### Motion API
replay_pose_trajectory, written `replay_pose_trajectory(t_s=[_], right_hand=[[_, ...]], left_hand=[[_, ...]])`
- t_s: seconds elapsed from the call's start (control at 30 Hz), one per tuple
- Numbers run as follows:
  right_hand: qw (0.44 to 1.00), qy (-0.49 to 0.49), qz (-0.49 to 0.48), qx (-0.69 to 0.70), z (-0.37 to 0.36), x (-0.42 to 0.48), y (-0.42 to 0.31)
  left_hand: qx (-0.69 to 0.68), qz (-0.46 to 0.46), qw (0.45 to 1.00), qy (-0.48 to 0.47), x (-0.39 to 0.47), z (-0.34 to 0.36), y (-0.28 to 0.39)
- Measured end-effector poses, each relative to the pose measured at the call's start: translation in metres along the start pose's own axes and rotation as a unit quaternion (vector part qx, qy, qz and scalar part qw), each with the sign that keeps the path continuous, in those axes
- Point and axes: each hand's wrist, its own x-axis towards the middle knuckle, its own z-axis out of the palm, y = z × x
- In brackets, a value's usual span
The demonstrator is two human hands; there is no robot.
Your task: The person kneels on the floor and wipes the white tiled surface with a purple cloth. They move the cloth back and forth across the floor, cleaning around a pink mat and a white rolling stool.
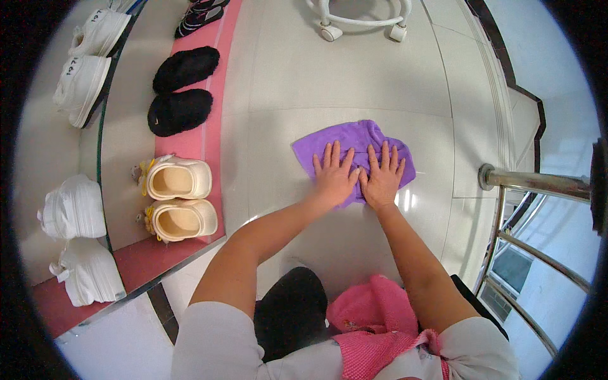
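A purple cloth (354, 132) lies spread and slightly wrinkled on the glossy tiled floor (294, 88). My left hand (335, 178) rests flat on its near left part, fingers spread. Beside it, my right hand (384, 180) presses palm-down on the near right part, its fingers also apart. The two thumbs nearly meet over the cloth. Neither hand curls around the fabric. Below my arms, a pink cloth or garment (373, 306) hangs in front of me, next to my black-clad knee (292, 308).
At left, cream clogs (178, 178) and black fuzzy slippers (185, 71) stand on a pink strip (183, 142). White shoes (83, 88) line a glass-edged shelf beyond. A white chair base on casters (365, 21) stands ahead. A metal railing (536, 183) borders the right side.
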Motion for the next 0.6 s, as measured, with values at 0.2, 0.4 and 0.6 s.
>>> replay_pose_trajectory(t_s=[0.2,0.4,0.6], right_hand=[[1.000,0.022,-0.012,0.010,0.011,0.037,-0.001],[0.999,0.040,-0.036,0.001,0.015,0.095,0.006],[0.996,0.069,-0.049,-0.006,0.026,0.154,0.020]], left_hand=[[0.030,0.031,0.996,0.074,0.044,0.004,-0.007],[0.046,0.031,0.992,0.114,0.092,-0.009,-0.008],[0.060,0.001,0.989,0.138,0.148,-0.013,-0.007]])
